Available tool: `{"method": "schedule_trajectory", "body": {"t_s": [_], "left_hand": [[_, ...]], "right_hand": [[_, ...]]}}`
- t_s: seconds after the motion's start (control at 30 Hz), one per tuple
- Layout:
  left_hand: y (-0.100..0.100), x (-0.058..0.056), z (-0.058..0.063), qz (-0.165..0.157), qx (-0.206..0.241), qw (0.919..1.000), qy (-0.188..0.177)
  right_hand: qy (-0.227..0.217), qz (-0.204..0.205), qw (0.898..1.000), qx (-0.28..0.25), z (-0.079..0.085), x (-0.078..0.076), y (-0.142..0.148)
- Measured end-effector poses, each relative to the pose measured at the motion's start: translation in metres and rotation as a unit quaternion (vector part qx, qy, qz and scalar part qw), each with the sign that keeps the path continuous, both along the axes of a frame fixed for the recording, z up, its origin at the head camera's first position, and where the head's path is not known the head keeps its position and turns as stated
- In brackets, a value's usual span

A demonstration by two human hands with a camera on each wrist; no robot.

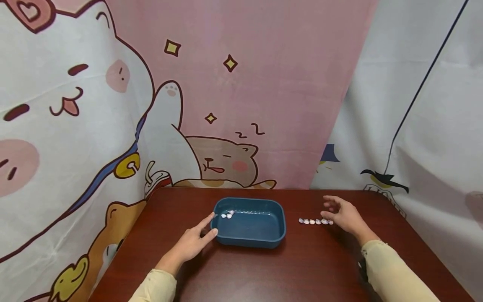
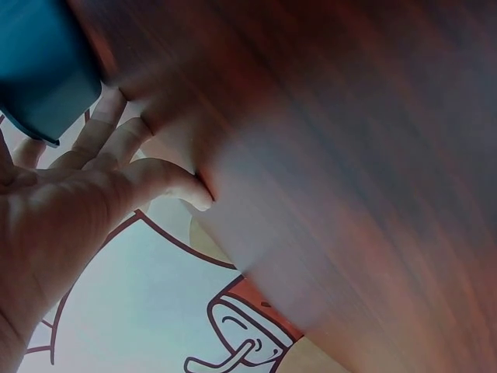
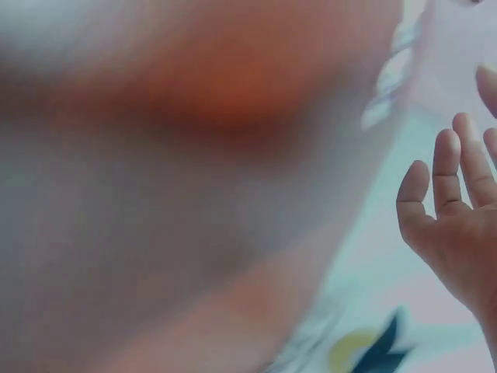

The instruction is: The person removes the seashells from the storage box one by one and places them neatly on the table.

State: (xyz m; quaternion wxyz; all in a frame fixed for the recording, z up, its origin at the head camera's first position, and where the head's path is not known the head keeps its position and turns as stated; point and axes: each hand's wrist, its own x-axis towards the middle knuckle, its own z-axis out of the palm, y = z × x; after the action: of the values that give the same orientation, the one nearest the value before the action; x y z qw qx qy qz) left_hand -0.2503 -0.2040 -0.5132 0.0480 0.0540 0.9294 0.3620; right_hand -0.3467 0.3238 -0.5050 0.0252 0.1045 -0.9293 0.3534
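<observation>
A blue rectangular basin (image 1: 247, 242) sits on the table with 3 small pale, shiny pebble-like pieces (image 1: 229, 216) inside, at its left end. My left hand (image 1: 190, 243) is at the basin's left side, thumb and forefinger touching the rim; in the left wrist view its other fingers extend loosely beside the basin wall (image 2: 46, 70). To the right of the basin lies a row of several similar pieces (image 1: 312, 221). Over the right end of that row hovers my right hand (image 1: 346, 216), fingers loosely bent and holding nothing visible. The right wrist view shows these fingers (image 3: 446, 175) apart.
The dark reddish-brown table (image 1: 264, 277) has its back edge against a pink curtain (image 1: 286, 105) with cartoon animals. A white curtain (image 1: 434, 126) hangs along the right side. A small dark object (image 1: 362, 268) is partly hidden beside the right sleeve.
</observation>
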Motion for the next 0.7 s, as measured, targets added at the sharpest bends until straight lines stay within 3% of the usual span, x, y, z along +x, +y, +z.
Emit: {"method": "schedule_trajectory", "body": {"t_s": [0.17, 0.3, 0.4, 0.5, 0.6, 0.7], "left_hand": [[0.000, 0.000, 0.002, 0.000, -0.001, 1.0000, 0.000], [-0.004, 0.000, 0.002, 0.005, -0.003, 1.0000, -0.001], [-0.005, 0.000, 0.000, 0.006, -0.002, 1.0000, -0.004], [-0.003, 0.000, -0.002, -0.001, 0.004, 0.9999, -0.009], [-0.001, 0.000, -0.002, -0.011, 0.006, 0.9999, -0.009], [0.000, 0.000, 0.002, -0.018, 0.004, 0.9998, -0.005]], "right_hand": [[0.011, 0.069, 0.997, -0.033, 0.037, -0.006, -0.092], [-0.023, 0.162, 0.986, 0.004, 0.051, -0.007, -0.188], [-0.052, 0.203, 0.976, 0.055, 0.046, -0.009, -0.249], [-0.064, 0.185, 0.976, 0.098, 0.033, -0.011, -0.288], [-0.057, 0.161, 0.978, 0.119, 0.021, -0.013, -0.309], [-0.049, 0.170, 0.977, 0.117, 0.012, -0.018, -0.319]]}}
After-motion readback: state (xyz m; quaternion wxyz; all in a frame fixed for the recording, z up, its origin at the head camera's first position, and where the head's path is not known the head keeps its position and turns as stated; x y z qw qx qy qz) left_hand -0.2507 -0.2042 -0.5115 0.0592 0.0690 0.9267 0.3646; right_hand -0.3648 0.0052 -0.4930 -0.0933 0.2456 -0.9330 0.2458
